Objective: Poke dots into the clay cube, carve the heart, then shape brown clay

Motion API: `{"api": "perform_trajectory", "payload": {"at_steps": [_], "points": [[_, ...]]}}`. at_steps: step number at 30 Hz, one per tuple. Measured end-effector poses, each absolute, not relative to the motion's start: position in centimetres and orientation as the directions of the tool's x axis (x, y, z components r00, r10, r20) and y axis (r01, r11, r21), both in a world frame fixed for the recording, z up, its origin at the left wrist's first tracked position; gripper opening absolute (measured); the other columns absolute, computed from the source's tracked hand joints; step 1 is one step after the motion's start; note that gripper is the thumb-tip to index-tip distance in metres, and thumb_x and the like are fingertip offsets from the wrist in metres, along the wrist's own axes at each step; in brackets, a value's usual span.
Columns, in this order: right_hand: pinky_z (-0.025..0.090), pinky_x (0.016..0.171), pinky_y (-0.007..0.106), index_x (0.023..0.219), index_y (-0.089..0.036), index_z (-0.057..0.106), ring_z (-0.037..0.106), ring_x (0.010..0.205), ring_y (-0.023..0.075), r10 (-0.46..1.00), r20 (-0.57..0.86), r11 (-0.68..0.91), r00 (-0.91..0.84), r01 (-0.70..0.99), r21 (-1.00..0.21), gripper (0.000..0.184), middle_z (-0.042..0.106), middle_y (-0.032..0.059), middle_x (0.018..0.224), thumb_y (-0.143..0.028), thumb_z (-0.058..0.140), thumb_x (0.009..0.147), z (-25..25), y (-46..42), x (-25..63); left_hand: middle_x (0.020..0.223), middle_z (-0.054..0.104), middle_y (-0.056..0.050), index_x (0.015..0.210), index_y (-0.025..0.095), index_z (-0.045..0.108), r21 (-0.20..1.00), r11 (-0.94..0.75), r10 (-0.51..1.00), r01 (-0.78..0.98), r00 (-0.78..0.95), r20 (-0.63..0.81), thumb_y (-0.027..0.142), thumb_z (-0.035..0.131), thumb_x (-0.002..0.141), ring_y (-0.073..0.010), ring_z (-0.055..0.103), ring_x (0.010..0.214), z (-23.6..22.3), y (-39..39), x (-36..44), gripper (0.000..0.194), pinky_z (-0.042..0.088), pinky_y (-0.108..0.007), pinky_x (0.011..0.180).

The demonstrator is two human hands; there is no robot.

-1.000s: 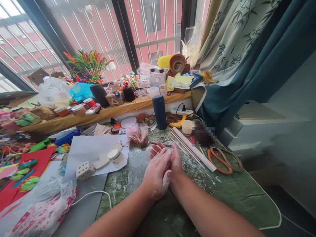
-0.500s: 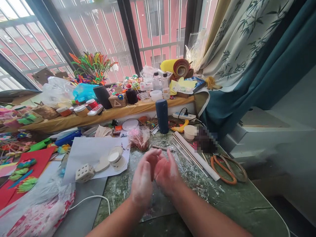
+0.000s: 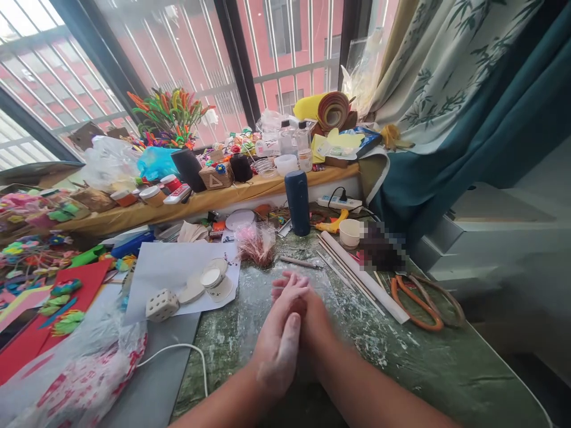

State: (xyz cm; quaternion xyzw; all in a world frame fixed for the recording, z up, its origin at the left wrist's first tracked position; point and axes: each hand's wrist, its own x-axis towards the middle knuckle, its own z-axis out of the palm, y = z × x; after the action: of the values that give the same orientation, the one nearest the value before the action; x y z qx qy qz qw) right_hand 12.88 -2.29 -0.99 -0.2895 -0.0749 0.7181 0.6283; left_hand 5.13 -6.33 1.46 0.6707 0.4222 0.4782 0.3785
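Note:
My left hand (image 3: 282, 336) lies across my right hand (image 3: 317, 318), palm against palm, above the middle of the table. The fingers of both look stretched out and flat, with white residue on the skin. Whatever may be between the palms is hidden. Under them is a clear plastic sheet (image 3: 252, 309) on the green, white-flecked table. Just beyond the fingertips lies a thin grey-brown stick tool (image 3: 298, 261). To the left, a small white tub (image 3: 216, 285) and a white block with holes (image 3: 162, 305) rest on white paper (image 3: 167, 267).
A dark blue cylinder (image 3: 297, 203) stands behind my hands, near a bag of reddish strands (image 3: 257, 246). On the right are a white rolling rod (image 3: 363, 276), a paper cup (image 3: 351, 233) and orange-handled scissors (image 3: 417, 303). A white cable (image 3: 178, 346) curves at left.
My hands were cupped upright side by side with a gap between them; now the left is pressed flat over the right. The view has shifted slightly.

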Motion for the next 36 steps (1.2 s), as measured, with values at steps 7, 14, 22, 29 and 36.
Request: {"api": "perform_trajectory", "payload": {"at_steps": [7,14,22,29,36], "points": [[0.049,0.107,0.04,0.124,-0.024,0.068,0.063,0.127,0.0279,0.983,-0.182,-0.152,-0.025,-0.665,-0.732,0.043,0.074,0.0066,0.128,-0.05,0.068,0.09,0.3,-4.5,11.9,0.123,0.077,-0.011,0.111,0.021,0.073,0.868,0.028,0.975,-0.495,-0.178,-0.133,0.061,0.041,0.102,-0.028,0.069,0.123,4.3,-4.6,6.2,0.052,0.054,-0.044,0.108],[0.053,0.088,0.042,0.111,-0.023,0.058,0.07,0.098,0.0263,0.985,0.156,0.163,0.073,-0.114,-0.98,0.024,0.073,0.0082,0.104,-0.04,0.044,0.103,-0.5,-4.6,13.1,0.09,0.075,-0.005,0.101,0.019,0.071,0.902,-0.083,0.948,-0.424,-0.312,-0.059,0.056,0.066,0.091,-0.0215,0.073,0.092,3.9,-4.5,8.5,0.039,0.057,-0.033,0.09],[0.055,0.088,0.044,0.133,-0.023,0.053,0.068,0.105,0.0277,0.974,0.227,0.226,0.023,0.065,-0.972,0.037,0.069,0.0124,0.123,-0.03,0.052,0.097,0.6,-3.7,13.7,0.097,0.076,-0.006,0.101,0.018,0.071,0.885,-0.037,0.963,-0.464,-0.253,-0.093,0.047,0.063,0.094,-0.0212,0.072,0.095,4.4,-3.5,5.9,0.031,0.056,-0.031,0.088],[0.048,0.104,0.051,0.141,-0.025,0.048,0.056,0.125,0.0323,0.998,0.065,0.065,0.008,-0.287,-0.956,0.082,0.054,0.015,0.144,-0.037,0.085,0.069,1.7,-3.0,14.3,0.08,0.074,-0.007,0.108,0.014,0.073,0.704,0.42,0.875,-0.574,0.049,-0.482,0.052,0.041,0.104,-0.0192,0.071,0.064,7.0,-2.3,1.4,0.05,0.054,-0.028,0.058],[0.054,0.086,0.034,0.104,-0.03,0.067,0.069,0.103,0.0216,0.8,-0.169,-0.594,-0.576,-0.718,-0.364,0.052,0.076,-0.0032,0.108,-0.021,0.093,0.059,1.8,-4.5,13.4,0.072,0.069,-0.007,0.097,0.016,0.073,0.612,0.405,0.914,-0.679,0.31,-0.262,0.059,0.051,0.098,-0.0211,0.07,0.067,7.0,-3.1,3.9,0.048,0.056,-0.031,0.068]]}}
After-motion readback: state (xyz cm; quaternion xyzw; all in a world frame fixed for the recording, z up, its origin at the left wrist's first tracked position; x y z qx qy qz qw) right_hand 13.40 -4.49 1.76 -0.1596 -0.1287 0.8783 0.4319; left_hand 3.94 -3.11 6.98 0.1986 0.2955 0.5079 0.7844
